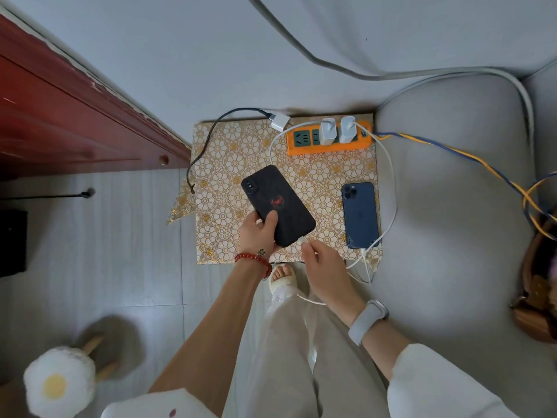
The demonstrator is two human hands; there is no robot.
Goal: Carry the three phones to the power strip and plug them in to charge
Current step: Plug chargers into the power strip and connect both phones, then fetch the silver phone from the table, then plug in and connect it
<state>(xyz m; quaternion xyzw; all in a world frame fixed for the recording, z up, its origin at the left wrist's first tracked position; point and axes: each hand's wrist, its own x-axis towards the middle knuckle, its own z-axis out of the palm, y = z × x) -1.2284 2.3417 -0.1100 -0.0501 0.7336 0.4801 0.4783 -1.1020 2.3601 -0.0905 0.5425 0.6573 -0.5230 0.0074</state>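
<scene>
My left hand [259, 233] grips a black phone [277, 203] with a red spider mark, held face down above the patterned stand [229, 152]. My right hand [324, 263] pinches the plug of a white cable [272, 146] at the phone's bottom edge. A blue phone [360, 214] lies face down on the stand's right side with a white cable [391, 176] in its bottom port. The orange power strip [328, 140] sits at the stand's far edge with two white chargers [337, 129] in it. No third phone is in view.
A loose white adapter [280, 120] with a black cable [205, 146] lies at the stand's far left. A grey sofa cushion [458, 182] borders the right side, a red wooden cabinet [75, 122] the left. A fried-egg cushioned stool [60, 381] stands on the tiled floor.
</scene>
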